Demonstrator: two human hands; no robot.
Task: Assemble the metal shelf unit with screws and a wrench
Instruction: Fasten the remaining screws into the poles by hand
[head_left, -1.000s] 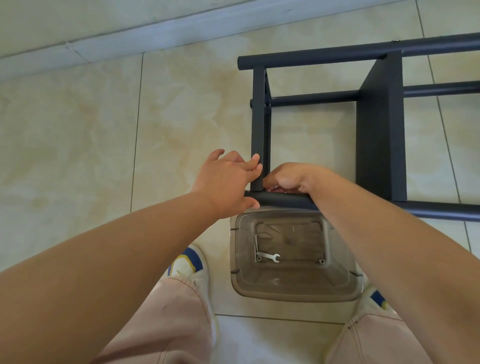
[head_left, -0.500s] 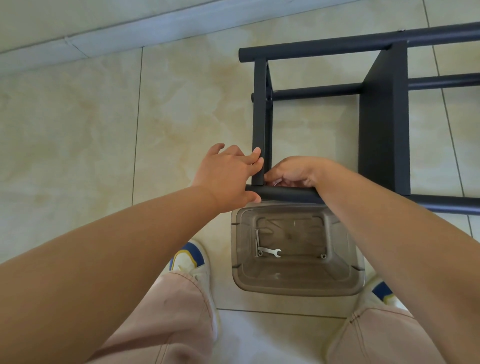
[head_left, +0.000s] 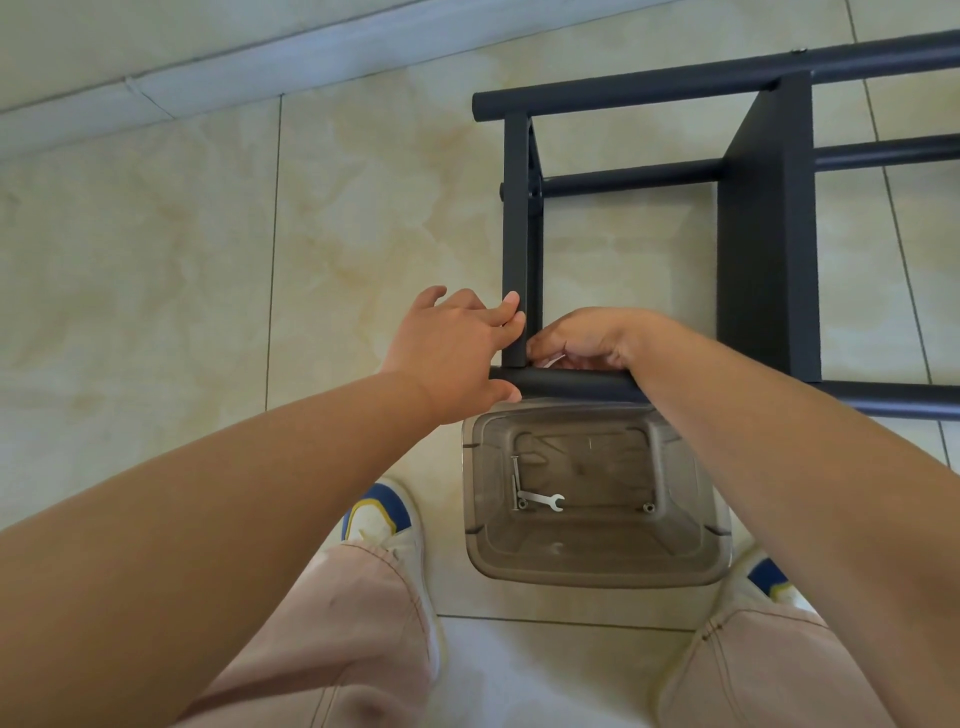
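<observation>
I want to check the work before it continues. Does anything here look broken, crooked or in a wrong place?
Nothing stands out. The black shelf frame lies on its side on the tile floor, and its bars look straight. Both hands, left hand and right hand, are at one corner joint. The wrench lies inside the clear plastic bin.

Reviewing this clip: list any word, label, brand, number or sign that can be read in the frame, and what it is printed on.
None can be read.
Black metal shelf frame: bare, no label in view.
Clear plastic bin: moulded marks only, no text visible.
Wrench inside the bin: too small to show any stamping.
Shoes: blue and yellow patches, no legible brand.
</observation>
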